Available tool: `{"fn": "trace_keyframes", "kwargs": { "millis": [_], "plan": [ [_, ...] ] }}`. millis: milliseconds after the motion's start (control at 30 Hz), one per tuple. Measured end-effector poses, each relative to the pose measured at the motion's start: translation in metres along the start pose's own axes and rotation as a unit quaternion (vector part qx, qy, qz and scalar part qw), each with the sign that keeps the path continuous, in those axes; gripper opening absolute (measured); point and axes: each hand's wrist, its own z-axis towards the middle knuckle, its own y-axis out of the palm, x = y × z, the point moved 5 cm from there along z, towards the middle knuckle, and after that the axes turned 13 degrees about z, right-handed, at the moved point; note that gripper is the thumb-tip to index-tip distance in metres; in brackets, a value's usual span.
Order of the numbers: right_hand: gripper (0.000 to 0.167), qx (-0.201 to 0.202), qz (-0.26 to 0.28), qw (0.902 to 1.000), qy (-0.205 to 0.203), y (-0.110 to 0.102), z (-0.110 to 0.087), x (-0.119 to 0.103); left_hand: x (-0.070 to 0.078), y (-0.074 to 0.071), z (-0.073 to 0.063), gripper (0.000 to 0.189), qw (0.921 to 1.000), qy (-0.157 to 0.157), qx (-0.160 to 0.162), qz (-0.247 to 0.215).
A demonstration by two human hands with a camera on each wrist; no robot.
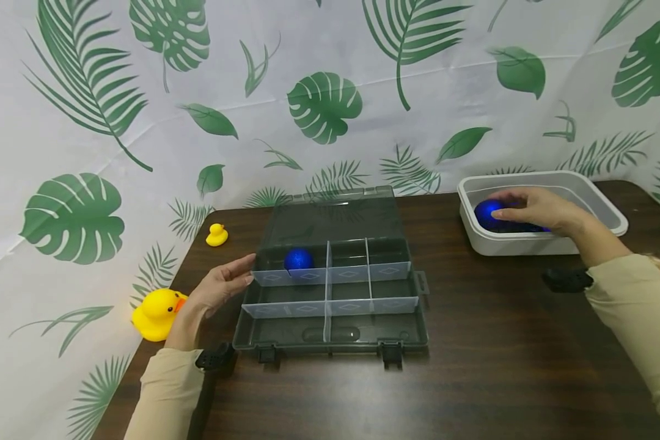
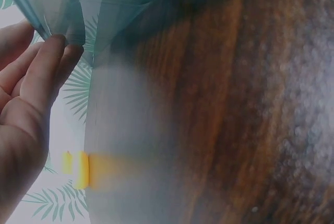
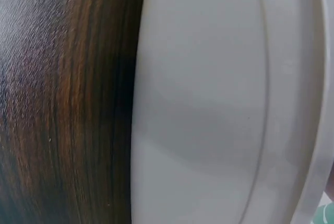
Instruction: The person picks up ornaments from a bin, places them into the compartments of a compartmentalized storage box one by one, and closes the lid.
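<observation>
On the table lies a dark translucent compartment case (image 1: 291,333) with its lid (image 1: 335,220) laid back. White dividers (image 1: 289,310) split it, and a glittery blue ball (image 1: 299,261) sits in its back left compartment. My left hand (image 1: 222,286) rests its fingertips against the case's left side, thumb and fingers nearly straight; the left wrist view shows the fingertips (image 2: 49,51) at its edge. Inside the white bin (image 1: 528,246) at the right, my right hand (image 1: 544,211) grips another blue ball (image 1: 485,215) between thumb and fingers. More dark blue things lie under that hand, partly hidden.
A large yellow rubber duck (image 1: 156,315) stands left of my left forearm, and a small duck (image 1: 217,235) sits near the table's back left edge. Behind the dark wood table (image 1: 489,342) hangs a leaf-print cloth (image 1: 242,134). Two latches (image 1: 390,353) project from the case's front.
</observation>
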Motion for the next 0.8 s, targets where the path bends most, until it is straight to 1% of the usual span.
{"fn": "trace_keyframes", "kwargs": {
  "millis": [100,200,267,333,367,400,467,567,600,633,667,733,767,800],
  "plan": [
    [0.059,0.018,0.050,0.9985,0.014,-0.005,-0.003,0.000,0.000,0.000,0.000,0.061,1.0000,-0.003,0.004,-0.001],
    [0.065,0.031,0.101,0.9940,0.027,-0.009,-0.004,-0.002,0.001,-0.001,0.000,0.061,1.0000,-0.001,0.004,-0.001],
    [0.064,0.039,0.140,0.9889,0.031,-0.011,-0.003,-0.004,0.001,-0.001,-0.001,0.061,1.0000,-0.001,0.003,-0.001],
    [0.057,0.051,0.189,0.9802,0.028,-0.011,-0.003,-0.007,0.001,-0.001,-0.001,0.061,1.0000,0.001,0.002,0.000],
    [0.052,0.057,0.220,0.9736,0.024,-0.011,-0.003,-0.009,0.001,-0.001,-0.001,0.060,1.0000,0.000,0.002,-0.001],
    [0.046,0.061,0.256,0.9647,0.018,-0.010,-0.003,-0.012,0.000,-0.001,-0.001,0.060,1.0000,0.000,0.003,0.000],
    [0.032,0.067,0.332,0.9410,-0.001,-0.008,-0.003,-0.018,-0.001,-0.001,-0.001,0.061,1.0000,0.000,0.003,0.000],
    [0.020,0.063,0.429,0.9003,-0.035,0.001,-0.001,-0.032,-0.002,-0.001,-0.001,0.061,1.0000,-0.005,0.006,-0.001],
    [0.018,0.060,0.452,0.8891,-0.043,0.005,-0.001,-0.037,-0.003,-0.001,-0.001,0.061,1.0000,-0.007,0.006,-0.001],
    [0.018,0.056,0.468,0.8806,-0.050,0.010,0.000,-0.043,-0.003,0.000,-0.001,0.062,1.0000,-0.007,0.006,-0.002],
    [0.017,0.052,0.480,0.8741,-0.056,0.016,0.001,-0.049,-0.003,0.000,0.000,0.062,0.9999,-0.008,0.006,-0.003],
    [0.017,0.044,0.492,0.8675,-0.059,0.029,0.003,-0.061,-0.004,0.000,0.000,0.062,0.9999,-0.009,0.007,-0.006],
    [0.018,0.039,0.494,0.8669,-0.057,0.037,0.004,-0.067,-0.004,0.000,0.001,0.062,0.9999,-0.009,0.007,-0.007],
    [0.020,0.035,0.489,0.8696,-0.054,0.045,0.006,-0.073,-0.004,0.000,0.001,0.062,0.9999,-0.008,0.006,-0.007]
  ]
}}
